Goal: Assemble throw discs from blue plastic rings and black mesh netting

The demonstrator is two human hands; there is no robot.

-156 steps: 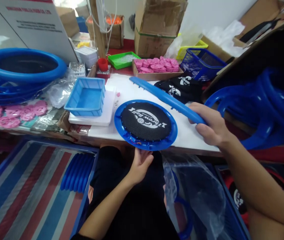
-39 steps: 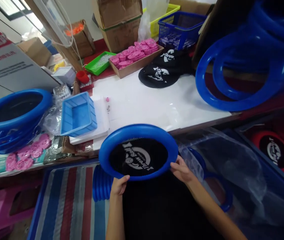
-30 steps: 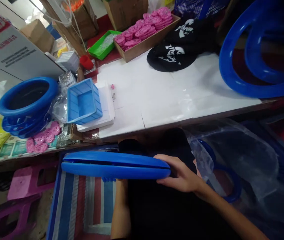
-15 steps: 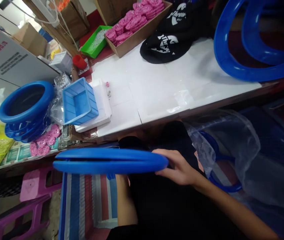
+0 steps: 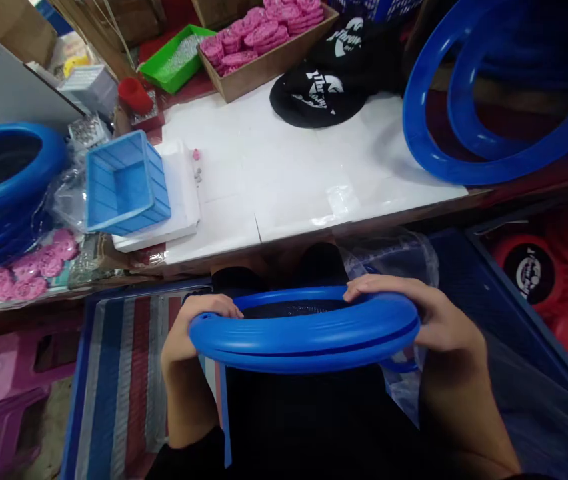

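Note:
A blue plastic ring [image 5: 304, 337] with dark mesh inside it is held above my lap, just off the table's near edge. Two rims lie one on the other, with a narrow dark slit along the near side. My left hand [image 5: 197, 327] grips its left end, fingers over the top. At the right end my right hand [image 5: 429, 313] is closed round the rim, fingers lying across the upper surface. The undersides of both hands' grips are partly hidden by the ring.
White sheeting [image 5: 284, 173] covers the table. On it stand a light blue bin [image 5: 129, 187], black printed discs [image 5: 314, 100] and large blue rings [image 5: 434, 153]. Behind are a box of pink pieces [image 5: 264, 40] and a green tray [image 5: 177, 60]. Red discs [image 5: 529, 273] lie at right.
My left hand has come up and taken hold of the ring's left end. The ring has moved right and tipped, so its mesh inside shows. The view has shifted.

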